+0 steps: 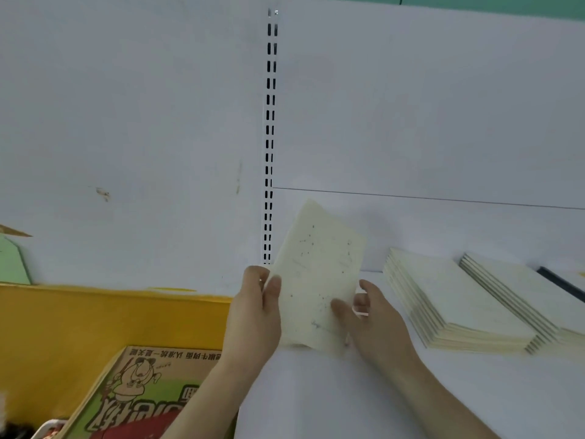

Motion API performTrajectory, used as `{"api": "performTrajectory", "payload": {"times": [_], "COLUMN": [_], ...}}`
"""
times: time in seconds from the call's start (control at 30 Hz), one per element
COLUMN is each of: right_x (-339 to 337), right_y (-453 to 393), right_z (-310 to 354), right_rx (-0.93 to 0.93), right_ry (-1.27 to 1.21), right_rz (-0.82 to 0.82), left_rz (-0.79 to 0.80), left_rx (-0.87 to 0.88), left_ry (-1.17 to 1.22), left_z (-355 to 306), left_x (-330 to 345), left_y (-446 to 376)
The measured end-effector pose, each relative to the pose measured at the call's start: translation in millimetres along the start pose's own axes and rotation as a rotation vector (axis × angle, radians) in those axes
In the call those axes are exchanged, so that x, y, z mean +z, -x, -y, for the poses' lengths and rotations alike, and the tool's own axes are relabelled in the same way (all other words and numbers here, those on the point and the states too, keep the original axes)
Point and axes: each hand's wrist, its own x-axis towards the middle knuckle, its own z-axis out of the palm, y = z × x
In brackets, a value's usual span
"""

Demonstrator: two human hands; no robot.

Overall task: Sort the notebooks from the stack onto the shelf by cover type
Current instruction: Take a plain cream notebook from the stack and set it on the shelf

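notebook (316, 277) gripped by both hands (256, 315) above shelf (348, 391), stacks (456, 302) beside.

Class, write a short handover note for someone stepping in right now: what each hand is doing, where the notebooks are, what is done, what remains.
Left hand: grips the left edge of a speckled cream notebook.
Right hand: grips its lower right edge. The notebook is held tilted above the white shelf.
Done: two piles lie on the shelf to the right, the near pile and the far pile, overlapping.
Left: place the held notebook by cover type. The source stack is not in view, so the number remaining is unknown.
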Motion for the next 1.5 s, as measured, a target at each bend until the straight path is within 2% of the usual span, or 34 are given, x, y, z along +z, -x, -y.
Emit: {"api": "performTrajectory", "payload": {"times": [0.13,0.2,0.3,0.37,0.47,0.53,0.57,0.67,0.73,0.8,0.93,1.03,1.2,1.37,1.5], "right_x": [-9.1,-13.2,-24.3,-35.0,-46.1,-46.4,-45.1,-40.2,-36.7,-32.2,-21.0,-16.1,-20.2,-47.5,-77.2], "right_y": [2.3,4.0,4.3,2.6,-2.6,-3.0,-2.1,0.9,2.3,3.6,5.9,8.4,19.1,32.7,41.4], "right_z": [12.4,16.1,17.7,17.7,10.9,5.2,3.0,0.1,0.7,1.7,8.6,13.9,14.9,7.3,-5.2], "right_rx": [0.016,-0.066,-0.172,-0.198,-0.17,-0.136,-0.128,-0.113,-0.116,-0.121,-0.07,-0.035,-0.058,-0.186,-0.232], "right_ry": [-0.291,-0.261,-0.144,-0.109,-0.122,-0.115,-0.112,-0.126,-0.168,-0.21,-0.336,-0.403,-0.462,-0.319,-0.2], "right_rz": [0.059,-0.039,-0.237,-0.293,-0.282,-0.26,-0.247,-0.202,-0.187,-0.173,-0.111,-0.116,-0.123,-0.248,-0.298], "left_rz": [0.003,0.043,-0.021,-0.031,0.178,0.294,0.284,0.117,0.037,0.014,0.026,0.052,0.061,0.246,0.334], "left_rx": [-0.145,-0.134,-0.118,-0.177,-0.307,-0.391,-0.406,-0.28,-0.198,-0.184,-0.239,-0.287,-0.18,-0.319,-0.17], "left_ry": [0.247,0.213,0.079,-0.173,-0.584,-0.582,-0.541,-0.582,-0.458,-0.133,0.334,0.548,0.501,0.536,0.396], "left_z": [-12.4,-13.2,-0.4,13.8,34.1,39.5,42.1,40.8,32.3,21.4,-4.6,-22.3,-40.8,-55.6,-81.4], "left_x": [0.6,0.5,-1.3,-3.0,2.0,5.0,5.9,4.2,1.0,-2.8,-12.2,-9.6,-0.4,17.4,46.2], "left_y": [1.6,0.1,-8.8,-16.4,-21.8,-22.0,-21.9,-18.4,-13.9,-9.9,0.1,13.3,27.0,34.1,41.7]}}
